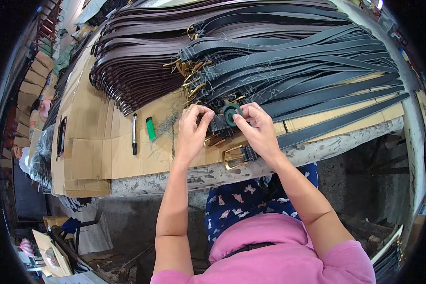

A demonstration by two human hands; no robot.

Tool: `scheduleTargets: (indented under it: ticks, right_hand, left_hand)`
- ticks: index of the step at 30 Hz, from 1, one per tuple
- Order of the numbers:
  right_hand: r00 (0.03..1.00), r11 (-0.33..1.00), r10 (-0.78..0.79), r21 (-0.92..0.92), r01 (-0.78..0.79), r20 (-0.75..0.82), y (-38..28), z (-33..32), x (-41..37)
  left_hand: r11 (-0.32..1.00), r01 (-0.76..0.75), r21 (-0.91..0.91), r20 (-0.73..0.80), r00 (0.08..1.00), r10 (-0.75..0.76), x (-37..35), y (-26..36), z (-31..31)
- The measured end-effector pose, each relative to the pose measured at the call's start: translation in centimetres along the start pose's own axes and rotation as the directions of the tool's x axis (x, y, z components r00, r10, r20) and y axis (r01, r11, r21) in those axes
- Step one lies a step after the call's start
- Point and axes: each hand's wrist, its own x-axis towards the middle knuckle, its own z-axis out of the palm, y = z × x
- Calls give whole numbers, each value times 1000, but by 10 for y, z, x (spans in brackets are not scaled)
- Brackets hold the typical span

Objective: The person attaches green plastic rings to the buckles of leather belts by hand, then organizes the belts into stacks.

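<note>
My right hand [259, 127] grips a dark green ring-shaped tool [232, 113], whose exact kind I cannot make out. To its left, my left hand [193, 130] is pinched, thumb against fingertips; whatever is between them is too small to tell. Both hands hover over the buckle ends of the black belts [288, 80], where loose thread ends stick out. Below my right hand, one black belt [312, 134] lies along the table's front edge with its gold buckle [234, 157] towards me.
Dark brown belts [137, 71] are stacked at the back left. A black-and-silver marker [134, 135] and a green lighter [150, 128] rest on the cardboard [87, 146], beside a tuft of cut threads [168, 124]. A patterned cloth [142, 185] covers the table edge before me.
</note>
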Motion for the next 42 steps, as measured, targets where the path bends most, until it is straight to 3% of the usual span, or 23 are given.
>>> scheduleTargets:
  ticks: [2, 6, 11, 23, 33, 39, 42]
  right_hand:
    - [998, 997, 66, 33, -66, 1, -6, 0, 1]
    - [999, 999, 36, -4, -36, 31, -5, 4, 1]
    - [997, 990, -44, -130, 53, 67, -8, 8, 1]
    - [994, 982, -67, -169, 81, 85, -6, 9, -1]
    - [997, 995, -59, -77, 63, 52, -12, 3, -4]
    - [987, 992, -74, -92, 88, 143, -13, -12, -12]
    - [984, 991, -82, -88, 97, 159, -12, -10, -14]
  left_hand:
    - [998, -17, -53, -22, 1000, 16, 0, -5, 0]
    - [984, -19, -175, -39, 999, 13, -1, -4, -2]
    - [991, -61, -122, -37, 998, 57, -1, -3, -4]
    - [990, -69, -121, -36, 997, 65, -2, -5, -5]
    - [975, -117, -186, -76, 992, 105, -4, 5, -10]
    - [986, 1, -165, 53, 999, 8, -22, 12, -22]
    - [984, 25, -177, 40, 999, -19, -26, 12, -19]
